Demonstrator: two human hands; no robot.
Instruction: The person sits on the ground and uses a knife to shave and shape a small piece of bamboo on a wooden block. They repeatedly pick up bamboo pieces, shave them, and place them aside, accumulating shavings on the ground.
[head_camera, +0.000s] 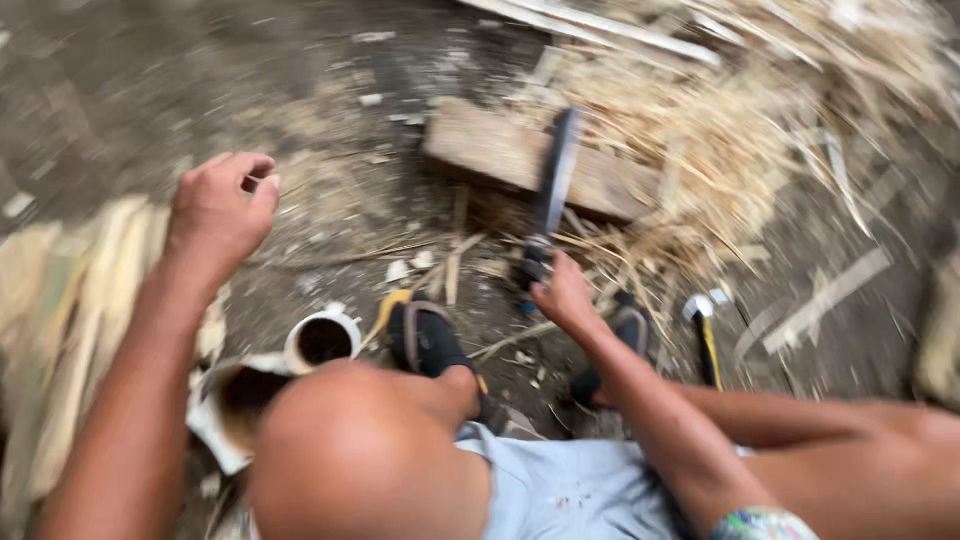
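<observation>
The right hand (565, 297) is wrapped around the dark handle of a long machete (553, 190), whose flat, dull grey blade runs up and away from the grip and crosses over a weathered wooden block (500, 152) lying on the dirt ground (150, 80). The picture is smeared by motion, so the edge and tip of the blade are hard to read, but the tool looks stiff, thin and forward-weighted; it will likely feel heavy toward the tip and is best held well down on the handle, clear of the edge. The left hand (220, 207) is lifted off to the left with the fingers loosely curled and nothing in it. Beyond and right of the block lies a heap of pale shavings (720, 150) and split strips. Pale split slats (70, 300) lie at the left edge of the ground. Near the person's knees sit short cut bamboo tubes (322, 340), hollow ends upward, and dark sandals (430, 340) on the feet. A hammer (705, 335) with a yellow handle lies on the ground just right of the right foot.
</observation>
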